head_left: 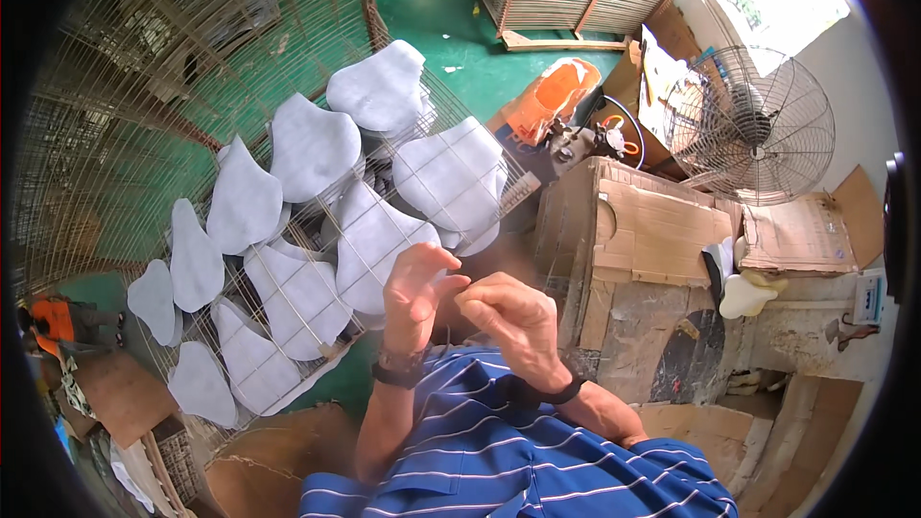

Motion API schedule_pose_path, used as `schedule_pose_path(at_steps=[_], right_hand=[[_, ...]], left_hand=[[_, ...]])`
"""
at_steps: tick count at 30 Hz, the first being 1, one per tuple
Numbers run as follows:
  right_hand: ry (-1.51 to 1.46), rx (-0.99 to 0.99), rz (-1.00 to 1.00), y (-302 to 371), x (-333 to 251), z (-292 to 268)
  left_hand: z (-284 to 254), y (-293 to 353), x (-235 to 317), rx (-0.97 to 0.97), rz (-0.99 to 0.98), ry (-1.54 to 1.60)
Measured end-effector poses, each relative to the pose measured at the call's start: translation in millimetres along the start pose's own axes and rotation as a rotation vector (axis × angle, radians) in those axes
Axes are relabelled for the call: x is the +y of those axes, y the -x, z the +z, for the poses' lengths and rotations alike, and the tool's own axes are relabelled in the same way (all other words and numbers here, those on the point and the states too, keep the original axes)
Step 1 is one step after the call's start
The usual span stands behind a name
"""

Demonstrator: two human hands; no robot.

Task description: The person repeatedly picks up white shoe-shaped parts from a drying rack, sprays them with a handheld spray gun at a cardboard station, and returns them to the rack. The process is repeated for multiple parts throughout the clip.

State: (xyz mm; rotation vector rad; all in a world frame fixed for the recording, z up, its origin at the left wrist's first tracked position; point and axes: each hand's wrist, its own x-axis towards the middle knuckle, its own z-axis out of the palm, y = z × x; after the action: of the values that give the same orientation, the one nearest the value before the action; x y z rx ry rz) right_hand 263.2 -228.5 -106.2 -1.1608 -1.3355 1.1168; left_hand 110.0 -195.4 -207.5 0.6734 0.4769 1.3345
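Note:
My left hand [413, 299] is raised in front of my chest with its fingers apart and curled, and nothing shows in it. Close beside it, my right hand [515, 323] has thumb and fingers pinched together; whatever may be between them is hidden. Just beyond my left hand lies a pale grey, pear-shaped flat piece [376, 245]. Several more such pieces, among them one at the far side [379, 86] and one at the left [197, 254], lie in stacks on a wire rack [523, 190].
Tall wire racks [125, 86] stand on the left, another rack [576, 0] at the far side. To my right are a worn cardboard-covered box [662, 230] and a large caged fan [753, 125]. An orange plastic container [552, 96] sits beyond the box. White-and-yellow gloves [743, 293] hang nearby.

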Motion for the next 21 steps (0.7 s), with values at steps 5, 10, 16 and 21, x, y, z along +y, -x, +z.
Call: schedule_pose_path(at_steps=[5,10,16,21], right_hand=[[0.191,0.019,-0.188,3.4,3.1,12.2],[0.37,0.076,-0.449,-9.2,12.4,21.5],[-0.493,-0.088,0.353,0.7,19.9,24.4],[-0.539,-0.095,0.418,-6.9,13.0,16.0]], left_hand=[[5.9,-5.0,2.7,-0.02,0.026,-0.044],[7.4,-4.0,0.5,0.035,0.055,-0.08],[10.3,-3.1,-8.1,0.015,-0.011,-0.001],[17.0,-4.1,-8.1,0.072,-0.101,-0.01]])
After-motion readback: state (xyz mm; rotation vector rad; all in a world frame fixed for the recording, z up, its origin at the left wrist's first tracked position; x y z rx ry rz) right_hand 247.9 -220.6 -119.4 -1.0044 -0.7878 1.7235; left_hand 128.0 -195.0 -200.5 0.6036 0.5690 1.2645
